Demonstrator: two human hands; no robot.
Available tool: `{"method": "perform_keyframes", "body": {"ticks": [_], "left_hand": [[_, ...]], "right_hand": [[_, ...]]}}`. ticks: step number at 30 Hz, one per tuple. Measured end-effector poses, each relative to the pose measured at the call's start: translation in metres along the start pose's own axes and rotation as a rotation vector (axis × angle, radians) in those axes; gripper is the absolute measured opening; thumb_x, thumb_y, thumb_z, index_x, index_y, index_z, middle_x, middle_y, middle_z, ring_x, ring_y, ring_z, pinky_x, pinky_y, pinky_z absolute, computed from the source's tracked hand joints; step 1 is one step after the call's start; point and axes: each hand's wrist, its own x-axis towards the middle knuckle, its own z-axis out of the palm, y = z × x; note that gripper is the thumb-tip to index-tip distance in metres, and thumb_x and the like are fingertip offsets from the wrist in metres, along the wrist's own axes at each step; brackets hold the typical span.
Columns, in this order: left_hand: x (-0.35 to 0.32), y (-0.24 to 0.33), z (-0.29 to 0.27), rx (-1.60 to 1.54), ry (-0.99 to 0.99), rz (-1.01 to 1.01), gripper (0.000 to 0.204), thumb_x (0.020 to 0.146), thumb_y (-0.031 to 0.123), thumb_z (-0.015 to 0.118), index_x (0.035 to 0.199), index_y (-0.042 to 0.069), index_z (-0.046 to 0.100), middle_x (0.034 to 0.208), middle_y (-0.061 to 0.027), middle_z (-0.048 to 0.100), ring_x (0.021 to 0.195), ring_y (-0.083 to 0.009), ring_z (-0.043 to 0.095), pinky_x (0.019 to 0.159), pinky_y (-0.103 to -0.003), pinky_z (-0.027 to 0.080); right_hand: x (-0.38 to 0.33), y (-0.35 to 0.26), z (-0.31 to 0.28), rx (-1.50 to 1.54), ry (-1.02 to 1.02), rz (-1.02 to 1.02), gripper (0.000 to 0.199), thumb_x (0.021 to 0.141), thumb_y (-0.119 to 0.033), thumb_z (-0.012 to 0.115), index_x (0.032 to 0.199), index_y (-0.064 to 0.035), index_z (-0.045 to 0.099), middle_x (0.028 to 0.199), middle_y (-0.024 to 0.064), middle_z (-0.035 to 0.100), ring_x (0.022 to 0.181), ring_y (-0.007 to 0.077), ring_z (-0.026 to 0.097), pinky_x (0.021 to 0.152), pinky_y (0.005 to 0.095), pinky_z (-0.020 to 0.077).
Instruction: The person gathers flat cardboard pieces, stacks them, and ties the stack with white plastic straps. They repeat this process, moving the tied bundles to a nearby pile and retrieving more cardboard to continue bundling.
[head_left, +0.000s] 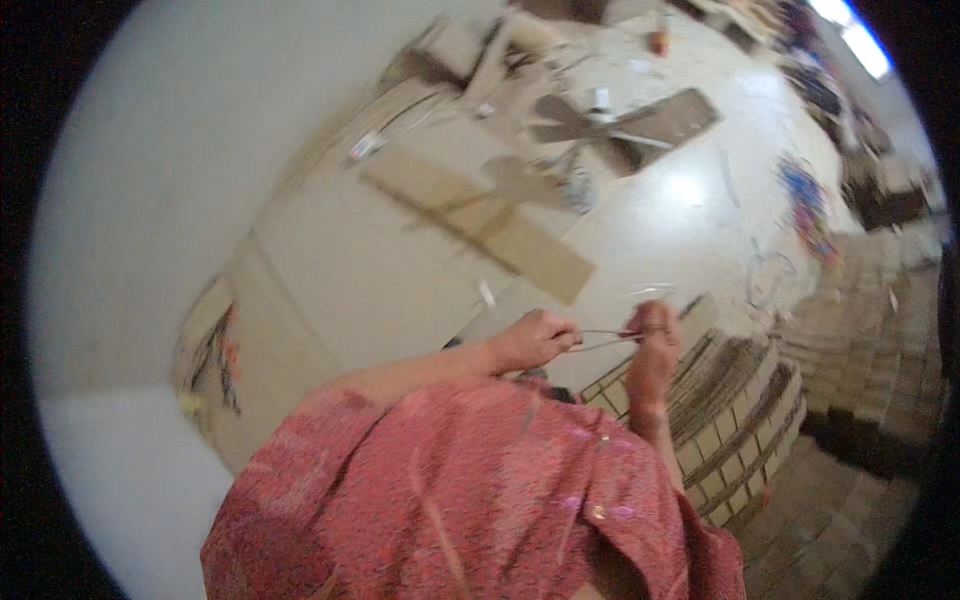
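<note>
Head view: left hand (535,340) and right hand (654,332) grip a pale, apparently doubled cord (604,332)

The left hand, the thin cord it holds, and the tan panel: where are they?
Left hand (529,341): head view, on the back of the hand.
Thin cord (606,332): head view, on its upper strand.
Tan panel (490,228): head view, near the middle of its surface.

Matt cloth shirt (430,470), smooth glossy work surface (685,195)
</note>
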Motion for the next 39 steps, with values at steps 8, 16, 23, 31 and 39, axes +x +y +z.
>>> {"method": "perform_keyframes", "body": {"ticks": [8, 16, 23, 31, 39], "left_hand": [[-0.168, -0.090, -0.086, 0.070, 0.350, -0.297, 0.016, 0.080, 0.015, 0.049, 0.085, 0.004, 0.059, 0.063, -0.0109, 0.054, 0.058, -0.0154, 0.052, 0.055, -0.031, 0.041], [-0.398, -0.176, -0.145, 0.122, 0.574, -0.943, 0.014, 0.076, 0.013, 0.052, 0.076, 0.000, 0.058, 0.054, -0.0076, 0.046, 0.053, -0.0117, 0.042, 0.050, -0.030, 0.037], [-0.517, -0.217, -0.167, 0.070, 0.678, -1.248, 0.022, 0.071, 0.021, 0.058, 0.077, -0.001, 0.060, 0.062, -0.0124, 0.055, 0.058, -0.0195, 0.050, 0.056, -0.032, 0.040], [-0.676, -0.319, -0.160, 0.219, 0.863, -1.443, 0.027, 0.071, 0.025, 0.059, 0.071, -0.002, 0.056, 0.070, -0.0199, 0.053, 0.062, -0.0303, 0.051, 0.059, -0.039, 0.040], [-0.660, -0.352, -0.207, 0.297, 0.812, -1.565, 0.035, 0.072, 0.031, 0.060, 0.078, -0.003, 0.056, 0.078, -0.0188, 0.056, 0.071, -0.0312, 0.053, 0.065, -0.038, 0.041]], "right_hand": [[0.041, 0.034, 0.043, 0.310, -0.086, 0.331, 0.019, 0.090, -0.023, 0.041, 0.084, -0.0052, 0.045, 0.055, -0.0020, 0.032, 0.049, 0.0098, 0.036, 0.049, 0.0247, 0.0374], [0.080, 0.088, 0.158, 0.440, -0.428, 0.465, 0.015, 0.088, -0.021, 0.044, 0.084, -0.0074, 0.047, 0.059, -0.0035, 0.034, 0.049, 0.0054, 0.029, 0.041, 0.0201, 0.0233], [0.060, 0.167, 0.291, 0.170, -0.469, 0.626, 0.012, 0.087, -0.016, 0.043, 0.078, -0.0093, 0.046, 0.055, -0.0041, 0.029, 0.048, 0.0074, 0.028, 0.043, 0.0207, 0.0225], [0.072, 0.218, 0.380, 0.030, -0.504, 0.649, 0.009, 0.084, -0.014, 0.046, 0.077, -0.0083, 0.047, 0.056, -0.0011, 0.037, 0.047, 0.0096, 0.035, 0.041, 0.0214, 0.0274], [0.068, 0.270, 0.454, -0.137, -0.676, 0.646, 0.008, 0.082, -0.015, 0.047, 0.081, -0.0069, 0.049, 0.054, 0.0017, 0.041, 0.045, 0.0126, 0.043, 0.037, 0.0235, 0.0276]]}}
